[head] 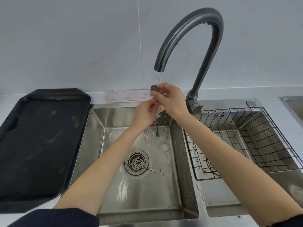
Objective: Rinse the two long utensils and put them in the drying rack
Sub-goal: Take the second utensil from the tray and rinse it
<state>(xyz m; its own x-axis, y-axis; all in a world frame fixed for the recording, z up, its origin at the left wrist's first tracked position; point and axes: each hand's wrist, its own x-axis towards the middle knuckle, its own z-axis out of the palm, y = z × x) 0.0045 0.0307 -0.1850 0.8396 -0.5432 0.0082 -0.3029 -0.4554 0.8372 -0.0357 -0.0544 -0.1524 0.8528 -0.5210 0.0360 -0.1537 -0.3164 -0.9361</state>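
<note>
Both my hands are under the running tap, over the left sink basin. My right hand grips the dark round upper end of a long fork, which hangs nearly upright with its tines pointing down below my hands. My left hand closes on the fork's shaft just under the right hand, in the water stream. A long thin metal spoon lies flat on the basin floor across the drain strainer. The black wire drying rack sits in the right basin, with nothing seen in it.
A large black tray lies on the counter left of the sink. A folded cloth rests against the wall behind the basin. The edge of another sink shows at far right. Water runs over the basin floor.
</note>
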